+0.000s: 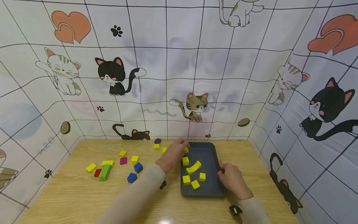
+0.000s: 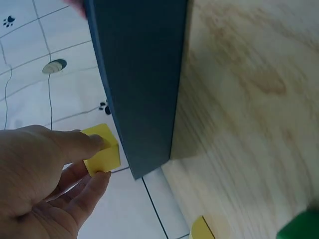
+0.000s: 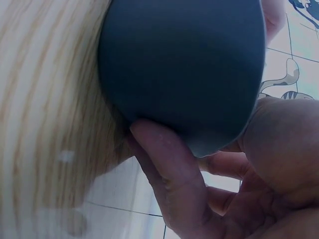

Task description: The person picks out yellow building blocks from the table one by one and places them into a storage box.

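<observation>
My left hand (image 1: 174, 155) is at the far left rim of a dark grey tray (image 1: 207, 158). In the left wrist view, its thumb and fingers pinch a yellow cube (image 2: 107, 157) just beside the tray wall (image 2: 142, 74). On the tray's right side my right hand (image 1: 232, 179) grips the rim; the right wrist view shows the thumb and fingers around the tray wall (image 3: 179, 64). Several yellow cubes (image 1: 186, 180) and a wavy yellow block (image 1: 194, 167) lie inside the tray, mostly to the left.
Left of the tray lie loose blocks: blue cubes (image 1: 138, 167), yellow blocks (image 1: 135, 160), a magenta cube (image 1: 123, 161), a green block (image 1: 104, 172) and a red one (image 1: 97, 173). A purple block (image 1: 157, 141) sits by the back wall. Cat-patterned sheets enclose the wooden table (image 1: 70, 199).
</observation>
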